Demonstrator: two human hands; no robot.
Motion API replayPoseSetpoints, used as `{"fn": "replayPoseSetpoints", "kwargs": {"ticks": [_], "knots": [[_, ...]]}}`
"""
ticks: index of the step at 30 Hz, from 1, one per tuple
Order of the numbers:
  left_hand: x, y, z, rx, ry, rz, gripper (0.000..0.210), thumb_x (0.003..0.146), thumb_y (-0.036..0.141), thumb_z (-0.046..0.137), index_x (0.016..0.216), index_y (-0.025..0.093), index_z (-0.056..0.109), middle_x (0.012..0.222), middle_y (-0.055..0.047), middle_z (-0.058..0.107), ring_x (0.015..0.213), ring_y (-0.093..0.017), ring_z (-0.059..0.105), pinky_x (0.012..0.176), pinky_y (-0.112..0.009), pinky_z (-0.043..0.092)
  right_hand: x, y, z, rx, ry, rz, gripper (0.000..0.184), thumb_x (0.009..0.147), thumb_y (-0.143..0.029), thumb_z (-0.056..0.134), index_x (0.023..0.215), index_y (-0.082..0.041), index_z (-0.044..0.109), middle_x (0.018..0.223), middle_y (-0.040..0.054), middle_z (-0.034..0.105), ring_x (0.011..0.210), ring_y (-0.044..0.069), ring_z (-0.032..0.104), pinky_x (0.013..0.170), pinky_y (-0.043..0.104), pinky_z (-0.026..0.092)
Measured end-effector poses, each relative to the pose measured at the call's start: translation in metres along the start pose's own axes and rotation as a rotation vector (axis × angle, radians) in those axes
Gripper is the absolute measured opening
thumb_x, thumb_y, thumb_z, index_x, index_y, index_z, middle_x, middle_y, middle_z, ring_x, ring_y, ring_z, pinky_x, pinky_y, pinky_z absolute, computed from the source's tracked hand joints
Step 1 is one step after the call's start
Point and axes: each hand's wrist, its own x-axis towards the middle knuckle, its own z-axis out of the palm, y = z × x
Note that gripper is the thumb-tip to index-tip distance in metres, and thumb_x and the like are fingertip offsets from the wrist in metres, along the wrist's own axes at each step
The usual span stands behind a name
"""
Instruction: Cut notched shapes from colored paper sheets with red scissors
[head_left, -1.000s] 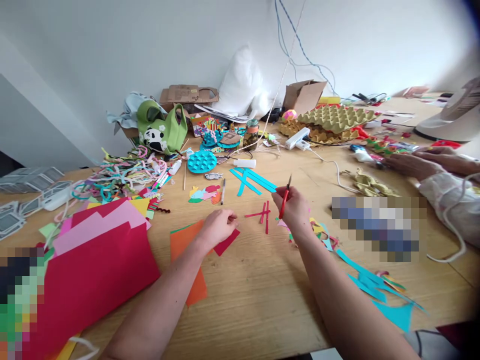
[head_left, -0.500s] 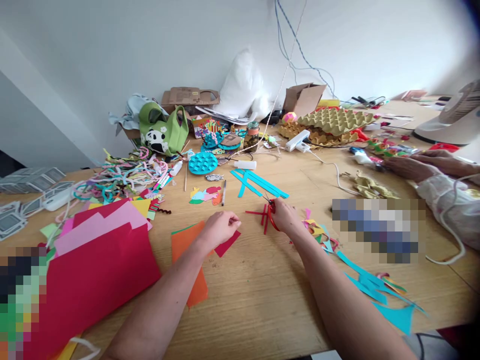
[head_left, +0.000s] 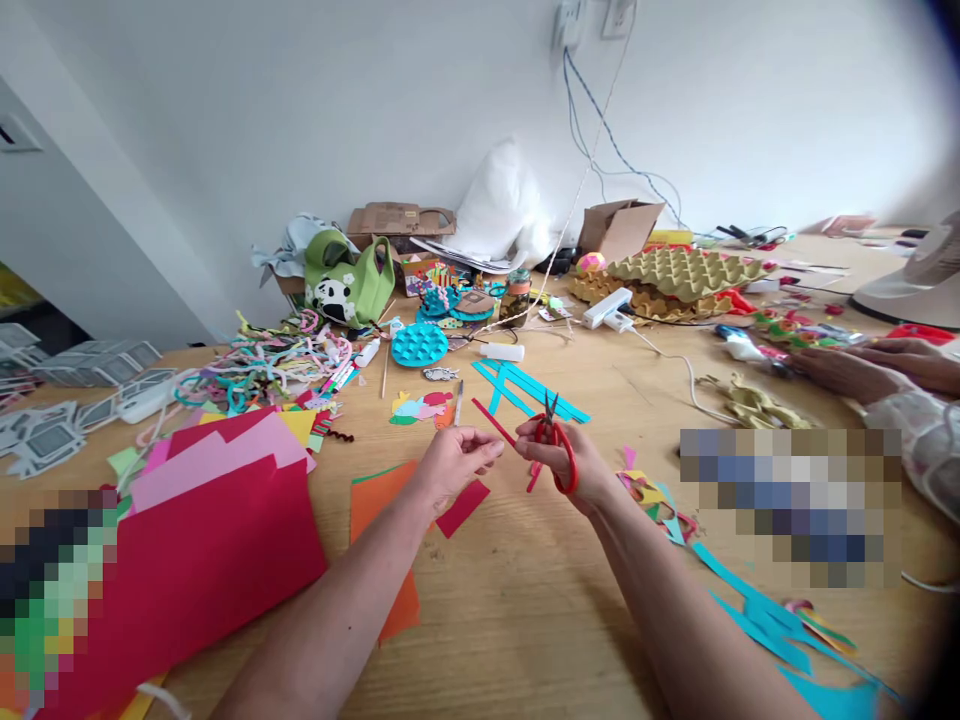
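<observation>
My right hand (head_left: 574,462) is closed around red-handled scissors (head_left: 556,450), their dark blades slightly apart and pointing away from me. A thin red paper strip (head_left: 491,420) slants up and left from the fingertips of that hand. Close beside the strip, my left hand (head_left: 459,465) is closed in a pinch; whether it grips anything is hidden. More red strips (head_left: 534,477) lie under the right hand. Below the left hand is a dark red paper piece (head_left: 463,508), with orange paper (head_left: 401,590) partly under my forearm. Blue paper strips (head_left: 544,388) lie beyond the scissors.
Red and pink sheets (head_left: 225,540) are stacked at left, near a heap of pipe cleaners (head_left: 277,365). Colourful paper fish (head_left: 420,408) and a pen (head_left: 459,400) lie ahead. Blue offcuts (head_left: 757,610) are at right. Another person's hands (head_left: 847,375) rest at far right.
My right hand has lifted a red strip off the table and brought it towards my left hand, with the scissors still held. The camera view has tilted up slightly.
</observation>
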Motion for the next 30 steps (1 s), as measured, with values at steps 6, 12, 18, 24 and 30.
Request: {"fn": "replayPoseSetpoints", "kwargs": {"ticks": [6, 12, 18, 24, 30], "knots": [[0.003, 0.001, -0.002, -0.139, 0.121, 0.054, 0.019, 0.065, 0.029, 0.069, 0.066, 0.012, 0.064, 0.060, -0.003, 0.062, 0.057, -0.011, 0.056, 0.060, -0.024, 0.045, -0.005, 0.004, 0.019, 0.109, -0.055, 0.070, 0.035, 0.052, -0.031, 0.079, 0.076, -0.014, 0.061, 0.064, -0.0015, 0.059, 0.061, 0.013, 0.051, 0.062, 0.026, 0.038], [0.003, 0.005, -0.005, -0.151, 0.175, 0.038, 0.014, 0.066, 0.026, 0.066, 0.066, 0.012, 0.063, 0.058, -0.001, 0.061, 0.053, -0.010, 0.056, 0.056, -0.023, 0.046, -0.007, 0.007, 0.024, 0.121, -0.054, 0.051, 0.033, 0.055, -0.032, 0.078, 0.077, -0.014, 0.062, 0.063, -0.0011, 0.060, 0.062, 0.013, 0.052, 0.063, 0.026, 0.038], [0.004, 0.011, -0.010, -0.172, 0.235, 0.071, 0.011, 0.065, 0.024, 0.065, 0.066, 0.013, 0.061, 0.055, 0.001, 0.059, 0.051, -0.010, 0.056, 0.053, -0.022, 0.046, -0.009, 0.011, 0.030, 0.059, -0.022, -0.076, 0.026, 0.065, -0.037, 0.072, 0.074, -0.016, 0.060, 0.065, 0.0006, 0.059, 0.063, 0.015, 0.053, 0.062, 0.027, 0.041], [0.004, 0.014, -0.017, -0.153, 0.236, 0.094, 0.011, 0.066, 0.024, 0.065, 0.066, 0.013, 0.061, 0.057, 0.000, 0.061, 0.050, -0.010, 0.057, 0.052, -0.021, 0.046, -0.012, 0.021, 0.027, -0.307, 0.262, -0.337, 0.028, 0.079, -0.045, 0.057, 0.076, -0.018, 0.056, 0.068, 0.0026, 0.060, 0.065, 0.018, 0.057, 0.063, 0.030, 0.043], [0.003, 0.019, -0.019, -0.133, 0.237, 0.086, 0.011, 0.067, 0.022, 0.063, 0.067, 0.012, 0.060, 0.057, -0.003, 0.063, 0.052, -0.013, 0.061, 0.053, -0.023, 0.048, -0.014, 0.034, 0.024, -0.772, 0.281, -0.769, 0.011, 0.081, -0.029, 0.058, 0.076, -0.020, 0.053, 0.070, 0.0035, 0.059, 0.068, 0.018, 0.054, 0.065, 0.030, 0.041]]}}
